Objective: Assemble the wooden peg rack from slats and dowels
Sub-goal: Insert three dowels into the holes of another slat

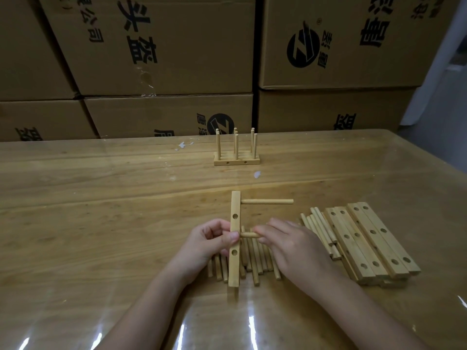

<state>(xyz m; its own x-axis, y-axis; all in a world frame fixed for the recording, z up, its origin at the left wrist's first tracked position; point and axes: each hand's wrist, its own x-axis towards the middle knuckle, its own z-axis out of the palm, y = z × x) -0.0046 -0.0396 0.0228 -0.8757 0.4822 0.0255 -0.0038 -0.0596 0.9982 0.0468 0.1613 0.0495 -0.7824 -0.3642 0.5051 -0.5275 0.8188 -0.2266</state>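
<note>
Slat [234, 266] over loose dowels [255, 263] on the worktop [101, 210].
Left hand [212, 238] grips the slat, its long axis running away from the viewer; right hand [290, 245] pinches a dowel [249, 234] at the middle hole, pointing right. A second dowel [267, 201] juts right at the far end; finished rack [236, 159] beyond.

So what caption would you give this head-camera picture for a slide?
Left hand steadies a slat while the right hand fits a second dowel into it; a finished rack stands behind.
</note>
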